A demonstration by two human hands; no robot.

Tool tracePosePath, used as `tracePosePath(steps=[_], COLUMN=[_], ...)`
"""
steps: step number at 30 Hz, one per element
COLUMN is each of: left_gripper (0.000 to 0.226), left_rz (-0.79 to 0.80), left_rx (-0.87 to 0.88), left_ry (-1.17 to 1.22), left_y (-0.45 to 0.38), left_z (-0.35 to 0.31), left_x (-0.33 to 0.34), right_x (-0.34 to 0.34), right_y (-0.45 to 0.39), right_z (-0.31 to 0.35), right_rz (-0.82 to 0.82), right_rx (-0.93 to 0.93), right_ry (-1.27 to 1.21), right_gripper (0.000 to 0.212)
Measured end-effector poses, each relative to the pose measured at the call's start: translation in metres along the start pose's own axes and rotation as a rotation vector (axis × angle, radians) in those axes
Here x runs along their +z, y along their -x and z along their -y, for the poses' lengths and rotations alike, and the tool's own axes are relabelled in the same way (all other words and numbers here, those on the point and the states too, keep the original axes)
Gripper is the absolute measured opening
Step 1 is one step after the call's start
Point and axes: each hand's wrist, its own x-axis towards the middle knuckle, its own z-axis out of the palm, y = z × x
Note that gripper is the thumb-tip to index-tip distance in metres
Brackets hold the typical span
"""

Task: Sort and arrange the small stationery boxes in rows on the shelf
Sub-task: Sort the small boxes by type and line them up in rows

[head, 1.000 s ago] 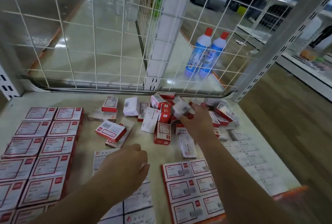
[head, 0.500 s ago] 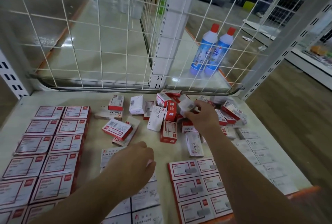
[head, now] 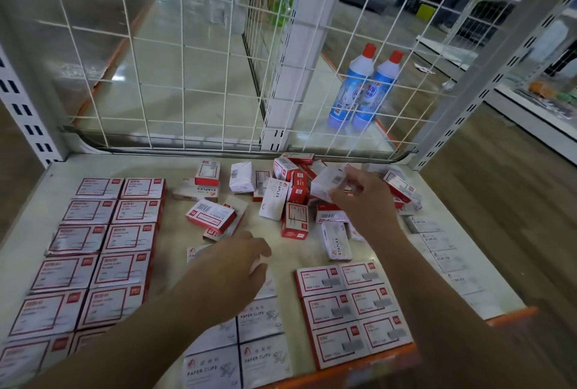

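A jumble of small red and white stationery boxes [head: 293, 195] lies at the back middle of the shelf [head: 37, 201]. My right hand [head: 365, 204] holds a small white box [head: 327, 184] lifted just above that pile. My left hand [head: 231, 267] rests palm down on the top of a column of white paper clip boxes [head: 259, 323], fingers curled over one box. Rows are laid flat: red-framed boxes [head: 103, 251] in two columns at the left, smaller red-framed boxes [head: 349, 307] at the front right, pale staples boxes [head: 443, 251] along the right edge.
A white wire grid [head: 193, 76] closes the back of the shelf, with slotted uprights at both corners. Two blue bottles with red caps [head: 362, 88] stand behind the grid. An orange strip [head: 512, 316] runs along the shelf's front edge. Wooden floor lies to the right.
My right hand has raised the white box off the pile and turned it. My left hand has stayed on the paper clip boxes, shifting slightly.
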Motion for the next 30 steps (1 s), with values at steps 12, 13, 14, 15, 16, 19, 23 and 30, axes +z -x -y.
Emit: tracePosePath(steps=[12,13,14,15,16,19,23,30], left_gripper=[0.040,0.042,0.043,0.045,0.046,0.047,0.049,0.039], left_rz=[-0.135,-0.155,-0.175,-0.196,-0.218,-0.256,-0.247,-0.277], left_rx=[-0.042,-0.041,-0.042,-0.041,-0.038,-0.029,0.005,0.026], left_ry=[-0.074,-0.095,-0.109,-0.118,-0.123,-0.119,-0.182,-0.257], left_y=[0.029,0.032,0.034,0.036,0.037,0.042,0.050,0.057], left_z=[0.029,0.032,0.035,0.038,0.039,0.043,0.048,0.057], left_x=[-0.033,-0.035,-0.037,-0.039,-0.040,-0.044,-0.044,-0.046], right_x=[0.032,0.036,0.039,0.042,0.045,0.051,0.060,0.071], right_y=[0.067,0.072,0.076,0.080,0.084,0.091,0.097,0.100], right_z=[0.046,0.049,0.052,0.055,0.059,0.068,0.081,0.091], right_rz=[0.163,0.192,0.209,0.224,0.239,0.280,0.316,0.400], right_rx=[-0.122,-0.130,-0.135,-0.133,-0.122,-0.113,-0.108,-0.078], right_ry=[-0.098,-0.104,-0.111,-0.124,-0.144,-0.183,-0.218,-0.282], right_gripper=[0.041,0.040,0.039,0.037,0.037,0.030,0.021,0.008])
